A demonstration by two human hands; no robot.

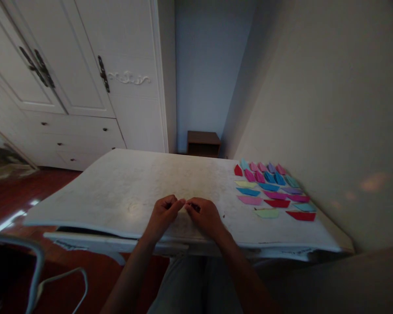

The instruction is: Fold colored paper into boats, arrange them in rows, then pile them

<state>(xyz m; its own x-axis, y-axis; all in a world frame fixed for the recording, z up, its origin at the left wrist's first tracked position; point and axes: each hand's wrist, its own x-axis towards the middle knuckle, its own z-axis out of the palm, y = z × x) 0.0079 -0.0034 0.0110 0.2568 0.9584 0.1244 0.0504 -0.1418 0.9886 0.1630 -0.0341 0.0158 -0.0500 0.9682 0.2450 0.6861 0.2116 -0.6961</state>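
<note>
Near the front edge of the white table (94,192), my left hand (163,213) and my right hand (205,213) meet, fingertips almost touching. Both are closed, with thumb and fingers pinched together. Whatever lies between the fingertips is too small or hidden to make out. To the right of my hands lie several folded paper pieces in rows, among them a red piece (300,216), a pale green piece (267,213), a pink piece (249,200) and a blue piece (248,191).
Along the table's right side runs a wall (330,109). A white wardrobe (134,52) stands behind the table at the left, and a small brown cabinet (203,138) beyond the far edge. A metal chair frame (39,261) is at lower left.
</note>
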